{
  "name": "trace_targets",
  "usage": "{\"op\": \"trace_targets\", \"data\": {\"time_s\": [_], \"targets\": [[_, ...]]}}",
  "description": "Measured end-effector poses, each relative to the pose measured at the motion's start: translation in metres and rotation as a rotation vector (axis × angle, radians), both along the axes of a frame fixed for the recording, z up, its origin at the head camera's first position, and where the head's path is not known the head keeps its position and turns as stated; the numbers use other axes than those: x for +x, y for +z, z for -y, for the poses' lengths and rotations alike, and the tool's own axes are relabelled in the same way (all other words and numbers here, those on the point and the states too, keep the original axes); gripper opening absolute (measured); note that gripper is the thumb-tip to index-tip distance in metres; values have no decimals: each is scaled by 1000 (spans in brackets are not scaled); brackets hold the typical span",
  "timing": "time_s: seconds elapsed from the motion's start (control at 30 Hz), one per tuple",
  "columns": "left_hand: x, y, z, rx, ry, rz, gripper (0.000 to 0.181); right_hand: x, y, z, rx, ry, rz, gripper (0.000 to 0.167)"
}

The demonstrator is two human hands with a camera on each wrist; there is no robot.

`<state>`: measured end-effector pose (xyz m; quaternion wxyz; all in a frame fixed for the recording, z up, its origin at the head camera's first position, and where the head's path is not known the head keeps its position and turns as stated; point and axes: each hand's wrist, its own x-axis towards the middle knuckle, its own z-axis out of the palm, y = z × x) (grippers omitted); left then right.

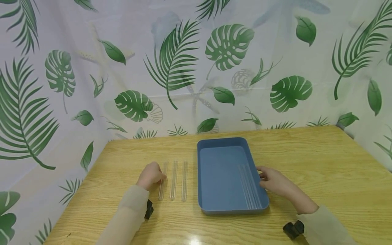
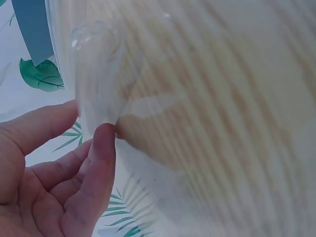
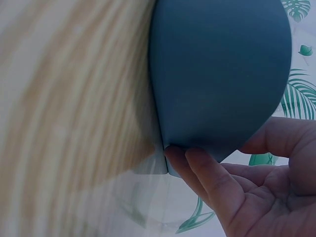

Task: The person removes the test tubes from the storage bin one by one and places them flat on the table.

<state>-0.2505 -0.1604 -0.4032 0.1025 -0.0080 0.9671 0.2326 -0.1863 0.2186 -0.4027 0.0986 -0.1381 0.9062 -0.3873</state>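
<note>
Three clear tubes lie side by side on the table, left of a blue tray. My left hand pinches the leftmost clear tube between thumb and fingers; the left wrist view shows its transparent end close up. Beside it are the middle tube and the right one. Inside the tray, along its right wall, several more clear tubes lie lengthwise; their exact number is hard to make out. My right hand grips the tray's right side, thumb near the rim and fingers against the outer wall.
The wood-grain table extends on both sides of the tray. A white cloth printed with green leaves hangs behind the table and down its sides. Each wrist carries a small black device, such as the one by the right sleeve.
</note>
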Motion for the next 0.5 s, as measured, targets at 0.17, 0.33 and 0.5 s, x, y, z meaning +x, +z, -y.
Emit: {"op": "trace_targets", "data": {"time_s": [0.17, 0.33, 0.5], "targets": [[1, 0, 1, -2, 3, 4, 19, 0, -1, -1, 3, 2, -6, 51], [2, 2, 2, 4, -2, 7, 21, 0, -1, 0, 2, -2, -2, 51], [2, 2, 3, 3, -13, 5, 23, 0, -1, 0, -1, -6, 6, 52]]}}
